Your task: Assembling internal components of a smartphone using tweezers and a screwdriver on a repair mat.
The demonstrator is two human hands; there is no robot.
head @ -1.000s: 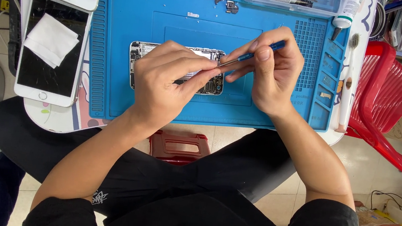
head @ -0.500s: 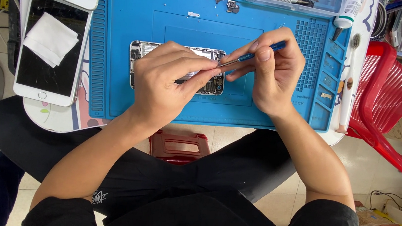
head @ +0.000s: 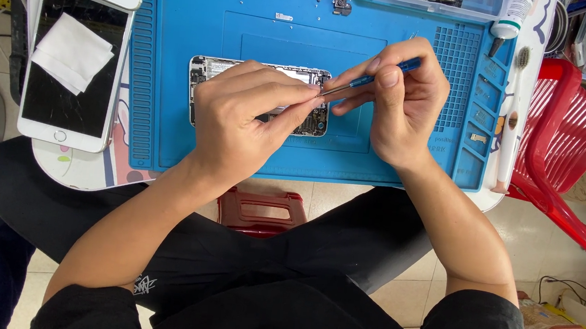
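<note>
Blue-handled screwdriver [head: 378, 78], pinched in the right hand [head: 401, 103], slants down-left toward the opened phone [head: 208, 76] lying lengthwise on the silicone mat [head: 176, 29], where the left hand [head: 240, 119] presses with fingers closed at the tip.

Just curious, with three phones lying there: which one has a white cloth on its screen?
The larger white phone left of the blue mat, with the folded cloth on its dark screen.
</note>
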